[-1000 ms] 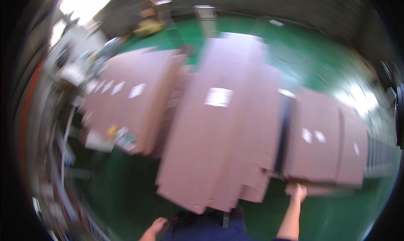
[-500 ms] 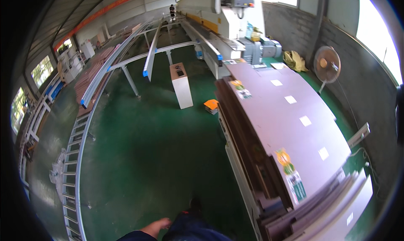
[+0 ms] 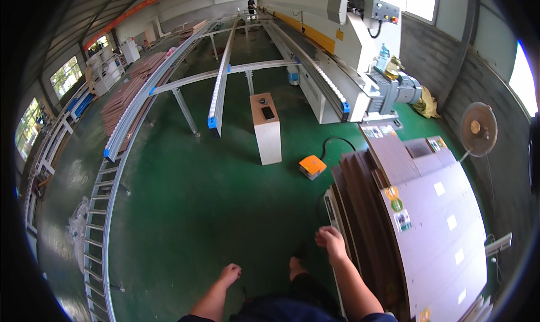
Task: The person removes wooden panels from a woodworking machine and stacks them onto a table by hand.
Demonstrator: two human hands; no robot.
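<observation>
My left hand [image 3: 230,273] hangs low over the green floor with its fingers curled in; nothing shows in it. Further right, my right hand [image 3: 332,244] is raised beside the stack of brown boards [image 3: 371,232], its fingers also bent inward and nothing visible in them. Whether that hand brushes the edge of the stack, I cannot tell. On top of the stack lies a large pale panel [image 3: 430,232] with white square labels and coloured stickers.
An orange foot pedal [image 3: 313,165] with a black cable sits on the floor ahead. Beyond it stands a white pedestal [image 3: 267,139] with a dark phone-like object. Long roller rails [image 3: 222,91] run beside a big machine [image 3: 354,52]. A fan [image 3: 478,128] stands right; a roller track [image 3: 98,237] lies left.
The view has moved forward and turned right, bringing the pedestal, pedal and machine closer. My right hand has come into view, and my left hand has risen.
</observation>
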